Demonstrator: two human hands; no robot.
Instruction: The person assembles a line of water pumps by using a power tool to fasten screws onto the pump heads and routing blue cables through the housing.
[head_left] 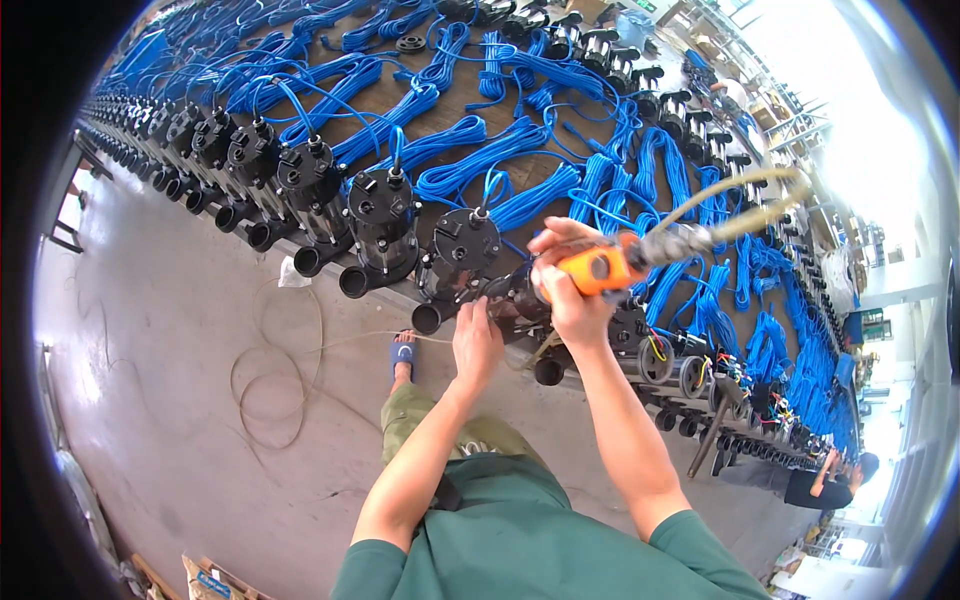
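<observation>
My right hand is wrapped round an orange air tool, whose back end joins a yellowish hose. The tool lies tilted over a black pump in the row in front of me; its working tip is hidden behind my hand. Against the near side of that pump, my left hand has its fingers together on the black housing; exactly what they grip is partly hidden. Just left stands another black pump with a round cap and a blue cable coming from its top.
Pumps line the bench edge on both sides. Coiled blue cables cover the bench top. A thin hose loops on the floor by my foot. At the right, a person in dark clothes works along the row, beyond open pump housings with coloured wires.
</observation>
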